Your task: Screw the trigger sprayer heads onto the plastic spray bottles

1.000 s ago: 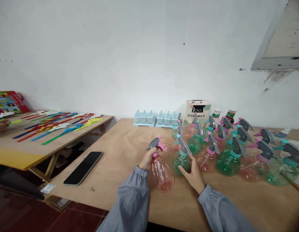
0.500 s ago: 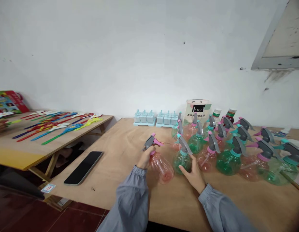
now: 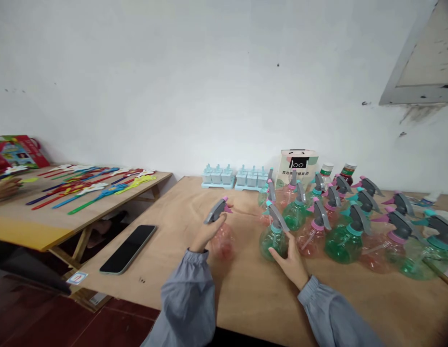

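Observation:
My left hand (image 3: 210, 233) is closed around the neck of a pink spray bottle (image 3: 224, 245) with a grey and pink spray head. The bottle stands about upright on the wooden table, its neck partly hidden by my fingers. To its right, my right hand (image 3: 291, 260) grips a green spray bottle (image 3: 270, 242) from the right side. The thumb lies in front of its body and the index finger reaches up to the grey handle; the other fingers are mostly hidden. Several more pink and green spray bottles (image 3: 342, 245) stand close together beyond my right hand.
A phone (image 3: 128, 249) lies at the table's left. Pale blue popsicle molds (image 3: 218, 177), a paper bag (image 3: 296, 169) and two capped bottles (image 3: 347, 174) stand by the wall. On the left table (image 3: 24, 235) are colourful hand-shaped sticks (image 3: 101, 193) and another person's hand (image 3: 6, 188).
My left hand has moved left and turned the pink spray bottle from leaning over to about upright. My right hand has stayed on the green one. The view has shifted slightly.

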A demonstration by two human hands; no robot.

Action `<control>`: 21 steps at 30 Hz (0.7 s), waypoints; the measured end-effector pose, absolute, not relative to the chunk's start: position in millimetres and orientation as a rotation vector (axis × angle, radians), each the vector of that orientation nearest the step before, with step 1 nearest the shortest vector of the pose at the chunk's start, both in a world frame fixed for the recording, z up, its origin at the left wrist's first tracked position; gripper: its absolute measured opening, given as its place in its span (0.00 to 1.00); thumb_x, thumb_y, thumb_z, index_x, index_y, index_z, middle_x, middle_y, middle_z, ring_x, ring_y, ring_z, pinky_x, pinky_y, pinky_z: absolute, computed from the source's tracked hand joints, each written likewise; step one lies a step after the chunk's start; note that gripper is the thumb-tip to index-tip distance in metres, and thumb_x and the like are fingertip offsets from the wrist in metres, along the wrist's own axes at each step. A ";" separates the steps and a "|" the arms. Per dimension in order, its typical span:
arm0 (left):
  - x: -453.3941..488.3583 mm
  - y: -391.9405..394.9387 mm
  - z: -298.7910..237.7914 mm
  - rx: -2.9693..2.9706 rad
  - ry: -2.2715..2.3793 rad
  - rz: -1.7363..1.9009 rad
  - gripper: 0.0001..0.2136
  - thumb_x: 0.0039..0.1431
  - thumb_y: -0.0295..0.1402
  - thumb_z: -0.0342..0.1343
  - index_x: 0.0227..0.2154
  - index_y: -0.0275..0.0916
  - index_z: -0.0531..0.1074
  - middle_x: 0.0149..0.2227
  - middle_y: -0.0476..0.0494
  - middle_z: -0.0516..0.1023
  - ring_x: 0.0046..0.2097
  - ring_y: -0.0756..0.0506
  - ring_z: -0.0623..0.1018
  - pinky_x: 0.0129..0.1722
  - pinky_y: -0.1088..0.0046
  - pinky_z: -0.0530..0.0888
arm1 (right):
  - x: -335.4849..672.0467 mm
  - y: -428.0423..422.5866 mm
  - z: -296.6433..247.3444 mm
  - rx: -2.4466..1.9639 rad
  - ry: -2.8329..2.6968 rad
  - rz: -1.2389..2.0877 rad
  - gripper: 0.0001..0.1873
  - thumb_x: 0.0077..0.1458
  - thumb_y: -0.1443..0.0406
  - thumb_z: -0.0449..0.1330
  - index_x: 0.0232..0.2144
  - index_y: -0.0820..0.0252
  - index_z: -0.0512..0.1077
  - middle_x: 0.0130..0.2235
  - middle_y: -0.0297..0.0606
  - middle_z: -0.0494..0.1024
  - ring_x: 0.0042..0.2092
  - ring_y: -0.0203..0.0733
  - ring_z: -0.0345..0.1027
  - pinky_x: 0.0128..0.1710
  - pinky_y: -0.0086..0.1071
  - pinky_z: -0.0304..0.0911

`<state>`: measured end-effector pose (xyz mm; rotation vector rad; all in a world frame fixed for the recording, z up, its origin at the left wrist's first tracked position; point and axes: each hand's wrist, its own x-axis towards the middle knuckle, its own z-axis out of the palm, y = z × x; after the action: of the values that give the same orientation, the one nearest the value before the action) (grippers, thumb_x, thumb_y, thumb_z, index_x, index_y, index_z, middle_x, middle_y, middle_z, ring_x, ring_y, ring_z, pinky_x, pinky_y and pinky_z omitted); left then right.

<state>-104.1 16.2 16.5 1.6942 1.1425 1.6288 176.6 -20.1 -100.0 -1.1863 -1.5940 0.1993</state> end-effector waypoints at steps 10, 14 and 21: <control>-146.8 42.2 11.2 1.632 1.551 1.701 0.22 0.52 0.41 0.56 0.50 0.38 0.74 0.40 0.44 0.81 0.46 0.41 0.79 0.53 0.62 0.72 | 176.7 -19.5 -101.4 -1.190 -1.596 0.204 0.33 0.56 0.50 0.60 0.57 0.59 0.57 0.55 0.51 0.70 0.58 0.56 0.65 0.57 0.54 0.63; -144.8 44.7 7.7 1.622 1.599 1.748 0.23 0.54 0.44 0.57 0.51 0.40 0.73 0.39 0.46 0.79 0.44 0.43 0.78 0.50 0.65 0.72 | 177.4 -19.1 -101.4 -1.186 -1.608 0.207 0.33 0.56 0.50 0.60 0.57 0.58 0.57 0.55 0.51 0.70 0.59 0.55 0.65 0.57 0.53 0.64; -169.5 29.2 -5.1 1.845 1.599 1.470 0.23 0.41 0.47 0.67 0.38 0.39 0.73 0.36 0.45 0.75 0.39 0.42 0.77 0.43 0.64 0.75 | 178.2 -19.1 -101.9 -1.187 -1.612 0.189 0.34 0.56 0.50 0.60 0.58 0.58 0.56 0.55 0.50 0.70 0.58 0.55 0.65 0.56 0.53 0.65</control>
<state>-169.5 29.2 -5.1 1.8452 1.5991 1.4704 178.2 -19.1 -101.9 -1.1872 -1.6121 0.1892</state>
